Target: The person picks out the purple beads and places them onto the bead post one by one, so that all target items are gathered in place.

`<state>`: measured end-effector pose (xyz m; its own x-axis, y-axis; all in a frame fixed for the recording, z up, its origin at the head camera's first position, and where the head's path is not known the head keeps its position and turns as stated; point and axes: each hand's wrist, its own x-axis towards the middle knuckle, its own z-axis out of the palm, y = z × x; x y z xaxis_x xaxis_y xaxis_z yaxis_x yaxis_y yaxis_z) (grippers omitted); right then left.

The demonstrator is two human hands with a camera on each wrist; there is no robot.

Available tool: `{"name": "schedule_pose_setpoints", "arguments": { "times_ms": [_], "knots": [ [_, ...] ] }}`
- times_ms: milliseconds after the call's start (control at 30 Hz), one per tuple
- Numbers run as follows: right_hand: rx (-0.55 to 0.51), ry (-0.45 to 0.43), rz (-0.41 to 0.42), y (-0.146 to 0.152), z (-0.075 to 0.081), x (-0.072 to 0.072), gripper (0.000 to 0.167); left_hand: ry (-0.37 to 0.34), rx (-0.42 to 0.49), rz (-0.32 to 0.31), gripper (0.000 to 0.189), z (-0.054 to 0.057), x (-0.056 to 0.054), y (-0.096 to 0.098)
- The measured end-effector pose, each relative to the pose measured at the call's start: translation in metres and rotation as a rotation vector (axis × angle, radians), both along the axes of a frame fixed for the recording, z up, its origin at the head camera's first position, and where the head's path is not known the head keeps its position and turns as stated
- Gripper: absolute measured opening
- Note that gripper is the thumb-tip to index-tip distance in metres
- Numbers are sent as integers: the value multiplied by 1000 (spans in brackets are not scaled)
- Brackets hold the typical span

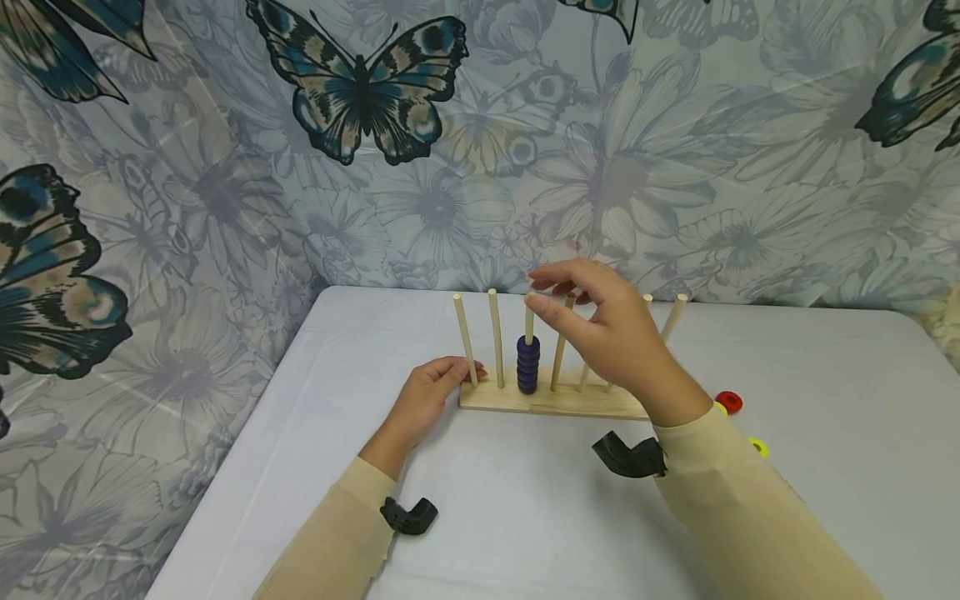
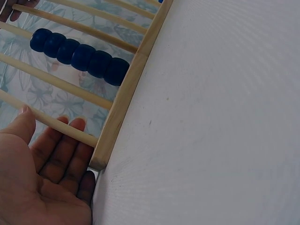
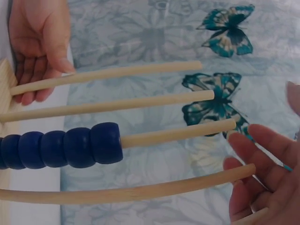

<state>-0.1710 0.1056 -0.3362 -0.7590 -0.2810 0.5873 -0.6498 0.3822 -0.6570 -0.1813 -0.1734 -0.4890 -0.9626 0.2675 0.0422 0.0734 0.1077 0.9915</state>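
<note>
A wooden peg stand (image 1: 547, 402) with several upright pegs stands on the table. Dark blue rounded beads (image 1: 528, 367) are stacked on its third peg from the left, and the top of that peg (image 3: 180, 133) is bare. My left hand (image 1: 429, 393) holds the stand's left end, thumb on one side of the outermost peg (image 2: 61, 125) and fingers behind it. My right hand (image 1: 611, 321) is raised over the pegs with nothing in it. Its loosely bent fingers are apart from the thumb, with fingertips right at the top of the beaded peg. The right hand hides parts of the right-hand pegs.
To the right of the stand, a red ring-shaped bead (image 1: 729, 402) and a yellow one (image 1: 760, 447) lie on the white table (image 1: 510, 517), partly behind the right forearm. A butterfly-patterned cloth (image 1: 450, 208) hangs behind the table's far edge.
</note>
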Motion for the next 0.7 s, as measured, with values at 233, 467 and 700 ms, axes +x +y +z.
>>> {"name": "schedule_pose_setpoints", "arguments": {
  "times_ms": [233,467,700],
  "knots": [
    [-184,-138,138,8,3,5,40,4,-15,0,34,0,0,0],
    [-250,-162,181,16,1,6,62,1,-16,1,34,0,0,-1],
    [-326,-191,243,23,-1,9,74,-9,-2,-1,33,-1,-1,-1]
  ]
}}
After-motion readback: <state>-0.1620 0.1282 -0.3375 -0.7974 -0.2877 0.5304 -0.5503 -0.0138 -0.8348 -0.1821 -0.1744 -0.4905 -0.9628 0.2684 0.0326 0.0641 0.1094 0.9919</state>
